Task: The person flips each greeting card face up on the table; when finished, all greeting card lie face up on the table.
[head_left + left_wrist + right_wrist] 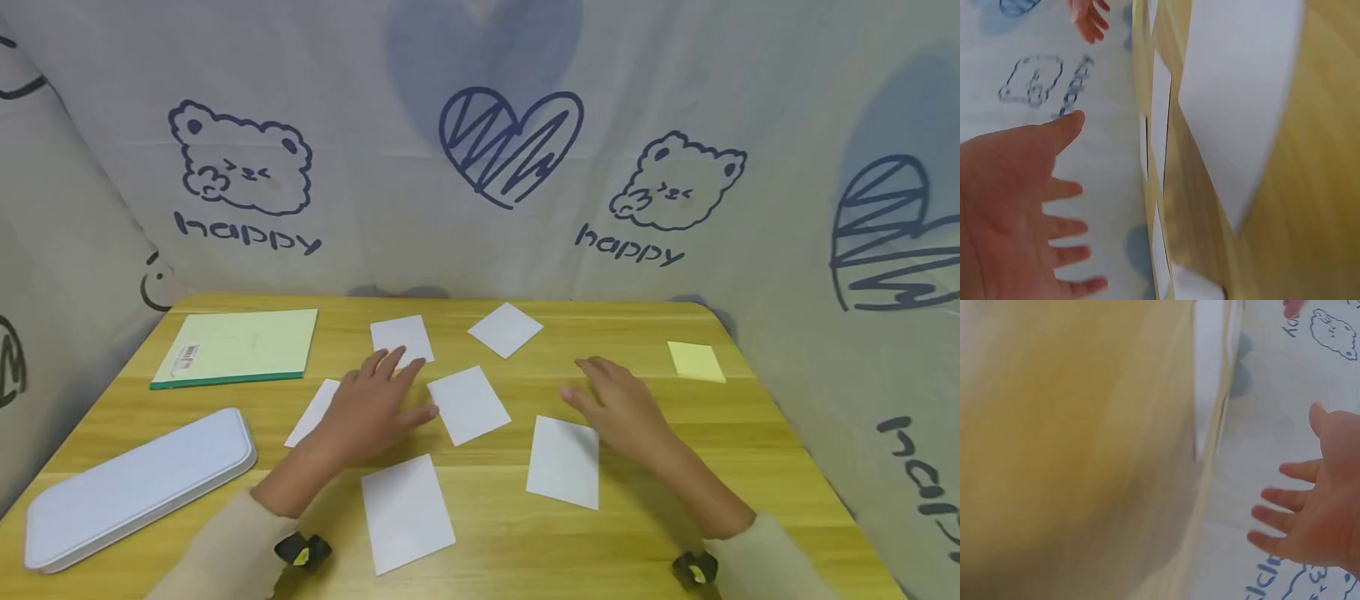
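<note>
Head view puts the left hand (367,412) at nine o'clock and right hand (622,412) at three o'clock from the central paper (469,405), both spread-fingered, seemingly reaching; lifting it would call for a lowered, pinching grip.

From my distant seat, I see a whitish cloth (360,242) that hangs behind the table (517,554) like a wall. On it I can find 2 bear drawings (247,171), each with the word "happy" (247,234) below. Between them is 1 striped heart (512,146), which partly overlaps a paler blue heart (420,50). The left side cloth (75,208) and the right side cloth (795,367) close the space on 2 sides. The table is of yellowish wood with long grain, and its far corners are rounded. The light looks soft to me.
</note>
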The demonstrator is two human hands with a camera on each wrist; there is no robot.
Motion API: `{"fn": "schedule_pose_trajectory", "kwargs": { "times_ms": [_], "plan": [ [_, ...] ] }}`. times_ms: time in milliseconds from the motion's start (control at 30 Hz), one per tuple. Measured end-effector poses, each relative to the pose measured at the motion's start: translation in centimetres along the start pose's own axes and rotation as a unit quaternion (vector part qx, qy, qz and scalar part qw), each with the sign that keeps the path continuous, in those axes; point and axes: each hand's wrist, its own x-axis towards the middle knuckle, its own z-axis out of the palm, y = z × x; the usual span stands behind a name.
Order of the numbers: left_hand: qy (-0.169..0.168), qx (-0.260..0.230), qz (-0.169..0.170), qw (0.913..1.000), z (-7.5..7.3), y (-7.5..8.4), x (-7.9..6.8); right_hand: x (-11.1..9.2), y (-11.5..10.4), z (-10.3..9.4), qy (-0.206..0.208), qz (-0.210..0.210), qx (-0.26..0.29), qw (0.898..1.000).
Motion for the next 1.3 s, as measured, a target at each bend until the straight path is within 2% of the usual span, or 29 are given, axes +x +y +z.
{"fn": "schedule_pose_trajectory", "kwargs": {
  "times_ms": [100,200,367,500,667,933,1100,1300],
  "plan": [
    [-0.009,-0.03,0.037,0.9988,0.2,1.5,1.5,-0.9,0.8,0.1,-0.019,0.002,0.048,0.999],
    [-0.037,-0.079,0.063,0.9943,0.4,3.1,3.5,-1.7,1.9,0.1,-0.041,0.016,0.097,0.994],
    [-0.094,-0.176,0.093,0.9755,1.7,5.1,6.8,-2.4,3.3,0.2,-0.065,0.025,0.139,0.988],
    [-0.132,-0.207,0.107,0.9634,3.1,6.5,8.7,-2.8,3.8,0.5,-0.072,0.031,0.139,0.987],
    [-0.161,-0.178,0.125,0.9626,4.3,8.3,10.0,-3.3,3.7,1.1,-0.08,0.057,0.137,0.986],
    [-0.175,-0.096,0.131,0.9711,5.9,10.0,11.2,-3.6,3.2,1.8,-0.07,0.085,0.088,0.99],
    [-0.179,-0.096,0.135,0.9698,6.2,10.2,11.6,-3.6,3.0,2.0,-0.061,0.087,0.083,0.991],
    [-0.182,-0.102,0.134,0.9688,6.1,10.4,11.6,-3.5,2.9,2.3,-0.05,0.092,0.101,0.989]
  ]
}}
